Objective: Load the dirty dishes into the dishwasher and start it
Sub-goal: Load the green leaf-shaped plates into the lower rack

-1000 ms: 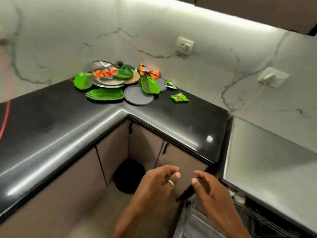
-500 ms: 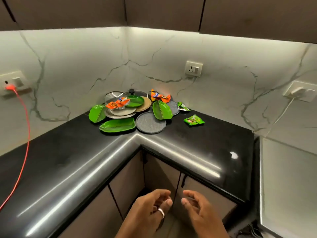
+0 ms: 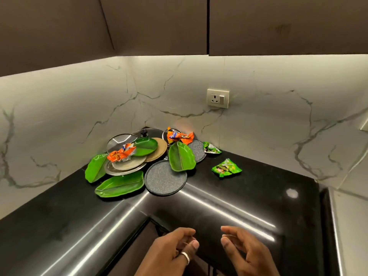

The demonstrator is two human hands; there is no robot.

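Observation:
A pile of dirty dishes sits in the far corner of the black countertop (image 3: 249, 198). It holds several green leaf-shaped plates, among them one at the front (image 3: 120, 186) and one tilted (image 3: 181, 159), a round grey speckled plate (image 3: 165, 179), steel plates (image 3: 127, 166) and glass lids (image 3: 121, 139). Orange snack wrappers (image 3: 121, 154) lie on the plates. My left hand (image 3: 171, 253) and my right hand (image 3: 245, 251) hover empty over the counter's near edge, fingers loosely curled, well short of the pile. The dishwasher is out of view.
Green wrappers (image 3: 227, 168) lie on the counter right of the pile. A wall socket (image 3: 218, 98) is on the marble backsplash. Dark upper cabinets (image 3: 159, 24) hang overhead. A pale surface (image 3: 350, 226) adjoins the counter at the right.
The view has lifted from the open dishwasher rack and floor up to the counter corner. Both hands have risen from the rack to the counter's edge, still empty.

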